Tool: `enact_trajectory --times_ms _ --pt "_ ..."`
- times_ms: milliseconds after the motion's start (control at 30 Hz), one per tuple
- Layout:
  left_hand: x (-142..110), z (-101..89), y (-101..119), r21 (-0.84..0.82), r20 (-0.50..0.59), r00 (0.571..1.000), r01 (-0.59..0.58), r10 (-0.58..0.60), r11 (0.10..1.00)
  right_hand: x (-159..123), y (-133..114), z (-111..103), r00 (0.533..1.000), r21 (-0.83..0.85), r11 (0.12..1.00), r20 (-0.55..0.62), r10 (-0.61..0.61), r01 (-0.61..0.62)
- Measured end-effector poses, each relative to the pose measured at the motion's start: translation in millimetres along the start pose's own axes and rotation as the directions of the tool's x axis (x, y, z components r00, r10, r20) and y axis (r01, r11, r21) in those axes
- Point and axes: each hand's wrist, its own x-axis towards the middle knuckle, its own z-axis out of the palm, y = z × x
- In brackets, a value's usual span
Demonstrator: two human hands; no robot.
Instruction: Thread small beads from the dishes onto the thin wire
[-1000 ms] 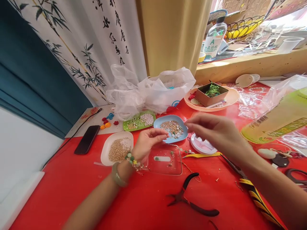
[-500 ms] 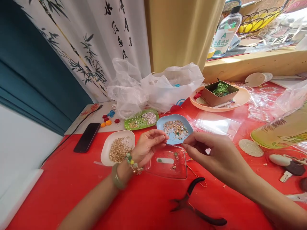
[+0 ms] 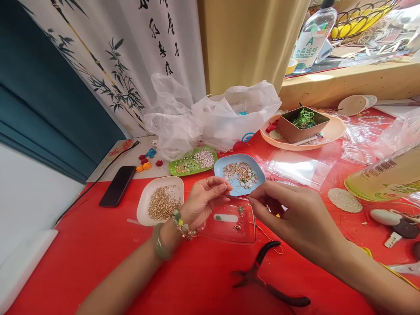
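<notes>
My left hand [image 3: 211, 197] is closed in a pinch, with a green bead bracelet [image 3: 181, 224] and a jade bangle [image 3: 160, 242] on its wrist. My right hand [image 3: 285, 210] pinches too, thumb against forefinger. A fine thread [image 3: 239, 196] stretches between the two sets of fingertips; any tiny bead at the left fingertips is too small to make out. Both hands are above a clear tray [image 3: 203, 238] with a few small beads and charms. Just behind them lies a blue dish [image 3: 219, 162] of gold beads and pale and green pieces.
A white dish [image 3: 141, 205] of gold beads and a green dish [image 3: 173, 168] of pearls stand left. Black-handled pliers [image 3: 252, 275] lie in front. A phone [image 3: 117, 186], plastic bags [image 3: 229, 122], a tin [image 3: 298, 127] on a peach plate [image 3: 334, 131], and a large bottle [image 3: 383, 173] surround them.
Both hands stay close together with the thread between them. My right hand has shifted slightly, and yellow cord now shows beside its wrist. The view has tilted down a little.
</notes>
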Motion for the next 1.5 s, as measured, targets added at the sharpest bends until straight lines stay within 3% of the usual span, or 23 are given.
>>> enact_trajectory --times_ms 833,1133,1333,1433,1500 --pt "-1.0 3.4 -1.0 -0.012 -0.021 1.0 -0.018 0.017 1.0 -1.8 -1.8 1.8 0.998 -0.096 0.995 -0.045 -0.042 0.037" --pt "-2.7 3.5 -2.5 0.025 -0.007 0.999 -0.041 0.041 0.999 -0.2 -2.4 2.4 1.0 -0.064 0.998 0.014 0.007 -0.006" --pt "-0.2 1.4 -2.1 0.267 0.075 0.974 -0.224 0.212 0.937 6.7 12.8 7.8 0.954 0.202 0.947 0.219 0.205 -0.25" --pt "1.7 -2.2 -0.5 0.533 0.069 0.961 -0.262 0.268 0.805 10.5 23.2 9.2 0.922 0.368 0.86 0.292 0.254 -0.354" --pt "1.4 -3.5 -0.2 0.718 0.099 0.981 -0.185 0.164 0.671 12.2 26.9 8.8 0.92 0.433 0.821 0.292 0.262 -0.371"
